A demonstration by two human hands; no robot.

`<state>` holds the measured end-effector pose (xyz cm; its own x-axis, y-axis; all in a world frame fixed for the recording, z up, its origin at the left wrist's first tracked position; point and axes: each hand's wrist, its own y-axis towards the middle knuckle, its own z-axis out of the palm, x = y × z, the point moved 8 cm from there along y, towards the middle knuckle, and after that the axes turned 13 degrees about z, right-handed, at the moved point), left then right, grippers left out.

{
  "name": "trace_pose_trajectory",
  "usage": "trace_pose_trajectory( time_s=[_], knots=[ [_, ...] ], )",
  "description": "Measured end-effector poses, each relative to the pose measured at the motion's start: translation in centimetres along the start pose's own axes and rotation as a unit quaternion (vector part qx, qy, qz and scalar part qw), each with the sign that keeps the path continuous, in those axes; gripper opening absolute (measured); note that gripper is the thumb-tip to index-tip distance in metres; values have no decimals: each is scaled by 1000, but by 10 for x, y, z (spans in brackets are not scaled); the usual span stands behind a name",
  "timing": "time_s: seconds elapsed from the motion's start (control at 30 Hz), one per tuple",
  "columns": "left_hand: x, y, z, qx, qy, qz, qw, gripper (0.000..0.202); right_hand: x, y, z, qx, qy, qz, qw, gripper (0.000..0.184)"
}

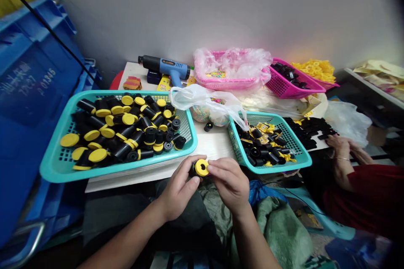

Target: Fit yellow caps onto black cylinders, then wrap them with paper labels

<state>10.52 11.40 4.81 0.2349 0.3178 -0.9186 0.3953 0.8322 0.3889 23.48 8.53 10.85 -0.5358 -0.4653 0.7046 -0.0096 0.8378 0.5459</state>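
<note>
The left hand (179, 191) is curled around a short black tube (191, 171), its thumb and fingers closed to about the tube's width. The tube is thus between the two sets of fingers, with its yellow cap (197, 168) turned up toward the viewer and a dark hole showing in the cap's middle. The right hand (232, 183) is half closed, its fingertips bent in to meet the cap's right edge; whether they pinch it or only rest there, I cannot tell.

For handling the cap, the left grip probably matters most: holding the tube low, below the cap, should keep it steady while leaving the rim free. Even pressure from the right fingertips around the rim would likely be safer than a push on one side, which could tilt the cap. Keeping the thumb off the hole (it is the easiest thing to check by eye) seems wise too.

Beyond the left fingers is a basket (49, 170) of yellow-capped tubes (121, 150); beyond and right of the right fingers, another basket (277, 169) holds mixed black and yellow parts (273, 158).
</note>
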Motion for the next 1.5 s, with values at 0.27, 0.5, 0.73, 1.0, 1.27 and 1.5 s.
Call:
trace_pose_trajectory(
  time_s=[0.27, 0.5, 0.73, 1.0, 1.27, 1.5],
  knots=[
    [-6, 2, 1, 15, 82, 50, 995, 38, 4, -2, 6, -7, -67, -71, 995, 47],
    [-12, 6, -2, 2, 171, 80, 982, 33, -9, -10, 14, 42, -19, -28, 999, 39],
    [-29, 5, 8, 31, 304, 252, 918, 55, -54, -24, 61, 170, 390, 363, 829, 55],
    [-30, 4, 17, 51, 287, 311, 905, 39, -47, -28, 81, 149, 515, 414, 736, 45],
    [-44, 6, 20, 87, 240, 348, 902, 56, -51, -38, 79, 214, 571, 402, 683, 59],
    [-45, 11, 18, 113, 243, 294, 917, 40, -56, -43, 84, 233, 565, 372, 699, 80]
  ],
)
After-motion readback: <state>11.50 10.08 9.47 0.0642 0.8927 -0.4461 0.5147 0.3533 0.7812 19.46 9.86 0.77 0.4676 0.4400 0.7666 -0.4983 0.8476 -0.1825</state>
